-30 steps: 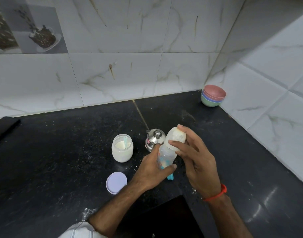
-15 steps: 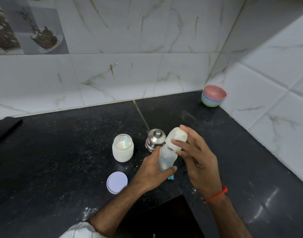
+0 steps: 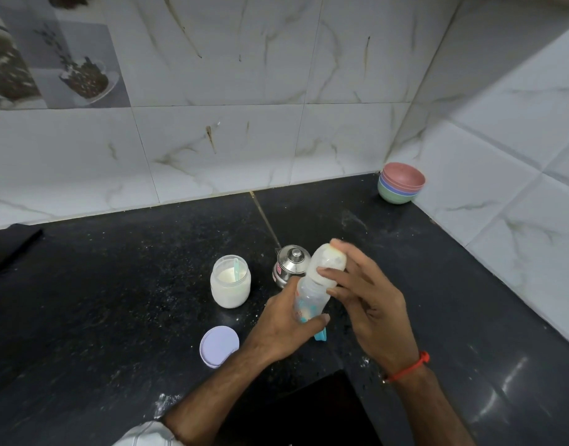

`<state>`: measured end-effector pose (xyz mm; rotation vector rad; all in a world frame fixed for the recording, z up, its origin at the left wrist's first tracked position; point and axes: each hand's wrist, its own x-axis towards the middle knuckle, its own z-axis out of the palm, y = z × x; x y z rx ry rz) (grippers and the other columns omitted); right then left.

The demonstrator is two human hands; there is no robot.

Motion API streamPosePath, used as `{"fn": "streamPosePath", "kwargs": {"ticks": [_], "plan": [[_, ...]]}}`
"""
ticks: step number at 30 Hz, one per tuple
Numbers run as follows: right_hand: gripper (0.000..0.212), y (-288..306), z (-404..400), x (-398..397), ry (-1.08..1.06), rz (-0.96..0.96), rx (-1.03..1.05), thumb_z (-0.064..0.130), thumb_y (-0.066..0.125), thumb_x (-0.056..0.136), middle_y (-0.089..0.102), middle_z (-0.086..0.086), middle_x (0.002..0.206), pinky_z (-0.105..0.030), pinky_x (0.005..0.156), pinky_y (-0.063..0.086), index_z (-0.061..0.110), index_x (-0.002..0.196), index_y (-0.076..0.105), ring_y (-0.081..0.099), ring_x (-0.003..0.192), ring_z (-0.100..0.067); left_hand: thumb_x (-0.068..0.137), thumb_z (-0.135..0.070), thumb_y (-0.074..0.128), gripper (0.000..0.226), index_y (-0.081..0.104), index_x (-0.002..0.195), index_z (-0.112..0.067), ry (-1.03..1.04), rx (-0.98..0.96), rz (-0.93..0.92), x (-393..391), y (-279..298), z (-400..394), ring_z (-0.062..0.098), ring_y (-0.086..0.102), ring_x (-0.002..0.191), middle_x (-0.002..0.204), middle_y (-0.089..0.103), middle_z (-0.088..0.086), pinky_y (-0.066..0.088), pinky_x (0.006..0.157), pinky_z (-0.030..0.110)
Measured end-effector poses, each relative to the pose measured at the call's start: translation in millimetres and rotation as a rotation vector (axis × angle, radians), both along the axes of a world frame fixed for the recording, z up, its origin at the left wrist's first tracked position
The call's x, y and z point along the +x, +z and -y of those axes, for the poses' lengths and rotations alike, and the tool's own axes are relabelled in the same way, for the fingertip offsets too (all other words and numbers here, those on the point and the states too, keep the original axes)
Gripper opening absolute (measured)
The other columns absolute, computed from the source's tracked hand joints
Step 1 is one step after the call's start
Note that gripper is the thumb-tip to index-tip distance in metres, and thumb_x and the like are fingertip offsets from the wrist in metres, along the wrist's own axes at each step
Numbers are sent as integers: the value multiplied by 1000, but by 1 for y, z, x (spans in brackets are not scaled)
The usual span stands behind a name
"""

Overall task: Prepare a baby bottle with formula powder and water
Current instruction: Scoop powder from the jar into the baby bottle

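Note:
A clear baby bottle (image 3: 310,294) tilts to the right above the black counter, its lower body gripped by my left hand (image 3: 286,329). My right hand (image 3: 367,297) holds the bottle's translucent cap (image 3: 330,260) between thumb and fingers at the top. An open glass jar of white formula powder (image 3: 230,281) with a pale green scoop inside stands to the left. Its lilac lid (image 3: 219,346) lies flat on the counter in front of it. A small steel lidded pot (image 3: 291,265) stands just behind the bottle.
A stack of coloured bowls (image 3: 400,183) sits in the back right corner against the tiled walls. A teal piece (image 3: 321,335) lies on the counter under the bottle. A dark sink opening (image 3: 309,413) is at the counter's front edge. White powder specks dot the counter.
The bottle and both hands have stayed in nearly the same place; my right fingers have shifted slightly round the cap.

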<state>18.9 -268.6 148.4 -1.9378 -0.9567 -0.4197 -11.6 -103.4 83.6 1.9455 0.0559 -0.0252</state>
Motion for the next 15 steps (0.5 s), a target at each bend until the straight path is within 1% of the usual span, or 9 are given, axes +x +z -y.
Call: {"fn": "streamPosePath", "kwargs": {"ticks": [2, 3, 5, 7, 9, 10, 11, 13, 15], "plan": [[37, -3, 1, 3, -1, -71, -2, -12, 69, 87, 52, -9, 150, -32, 111, 47, 6, 119, 73, 50, 141, -19, 85, -37, 80, 65, 44, 139, -36, 1, 4, -1, 0, -1, -1, 6, 59, 119, 129, 61, -17, 55, 100, 32], [37, -5, 1, 3, -16, -144, 73, -11, 69, 88, 53, -7, 148, -32, 109, 49, 8, 119, 72, 52, 139, -19, 85, -37, 80, 66, 43, 140, -36, -4, 7, 0, -1, -1, -2, 6, 58, 121, 131, 60, -17, 54, 101, 31], [42, -5, -1, 1, -4, -411, 365, -9, 68, 88, 58, -7, 143, -34, 103, 53, 11, 125, 67, 58, 132, -25, 85, -36, 80, 66, 43, 141, -35, -7, 11, 3, -2, -2, -4, 6, 56, 124, 135, 59, -16, 52, 103, 30], [49, -6, -2, 0, 31, -670, 652, 0, 68, 88, 64, -9, 134, -37, 98, 56, 13, 134, 60, 64, 123, -29, 85, -36, 81, 64, 45, 138, -35, 17, 4, 4, -2, -4, -8, 7, 57, 124, 134, 61, -14, 53, 103, 33], [51, -12, 0, 1, 80, -858, 819, 7, 68, 91, 63, -16, 134, -42, 100, 55, 13, 140, 56, 62, 124, -35, 83, -36, 82, 58, 48, 131, -36, 54, 8, -2, -3, -7, -14, 7, 58, 120, 126, 62, -16, 54, 100, 34], [52, -15, 2, 2, 101, -935, 869, 9, 67, 90, 62, -19, 136, -44, 101, 55, 13, 141, 56, 61, 126, -39, 83, -36, 82, 55, 49, 127, -37, 74, 14, -3, -4, -9, -18, 6, 59, 117, 122, 62, -17, 55, 96, 30], [54, -19, 3, 3, 112, -1002, 902, 9, 66, 89, 61, -21, 136, -44, 101, 55, 13, 141, 56, 60, 126, -42, 83, -34, 82, 51, 49, 123, -37, 97, 16, -1, -6, -11, -21, 4, 60, 113, 118, 62, -19, 53, 91, 21], [57, -26, 1, 2, 111, -1068, 908, 5, 70, 86, 62, -21, 136, -42, 98, 57, 12, 141, 56, 63, 121, -43, 83, -30, 83, 47, 51, 117, -35, 155, 12, 7, -10, -14, -29, -1, 60, 105, 111, 62, -19, 49, 79, 9], [59, -33, -4, 2, 63, -1058, 857, -2, 74, 82, 64, -19, 131, -39, 92, 59, 10, 138, 57, 67, 111, -40, 82, -29, 84, 47, 53, 117, -33, 213, 13, 14, -14, -17, -38, -1, 60, 103, 109, 63, -18, 48, 77, 9]]}}
